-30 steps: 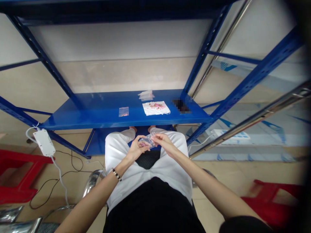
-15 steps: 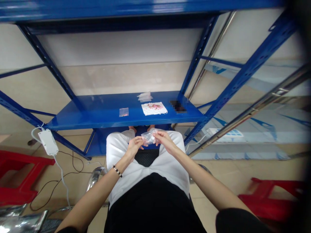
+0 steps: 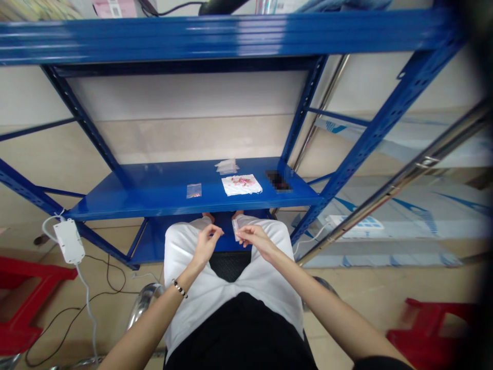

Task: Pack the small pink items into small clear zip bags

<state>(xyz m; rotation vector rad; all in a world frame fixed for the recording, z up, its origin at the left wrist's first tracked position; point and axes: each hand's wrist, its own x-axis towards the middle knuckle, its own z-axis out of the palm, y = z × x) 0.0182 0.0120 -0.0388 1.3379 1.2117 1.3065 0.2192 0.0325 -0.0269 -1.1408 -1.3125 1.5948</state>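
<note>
Above my lap, my right hand (image 3: 252, 239) pinches a small clear plastic bag (image 3: 235, 229), held edge-on. My left hand (image 3: 208, 240) is apart from the bag, thumb and fingertips pressed together; whatever may be between them is too small to make out. On the blue shelf (image 3: 162, 198) in front lie a white cloth (image 3: 231, 187) with small pink pieces (image 3: 244, 181) on it, a stack of clear bags (image 3: 227, 166) behind it, and to the left a zip bag (image 3: 193, 190) with a few pink pieces inside.
A dark blurred object (image 3: 278, 181) lies at the shelf's right. A white power strip (image 3: 70, 241) hangs at the left post, its cables trailing on the floor. Red stools (image 3: 427, 329) stand either side. A metal pole (image 3: 389, 192) slants across the right.
My left hand has let go of the plastic bag and moved off to the left. The bag, earlier spread between both hands, now hangs narrow in my right hand. The view has tilted up.
</note>
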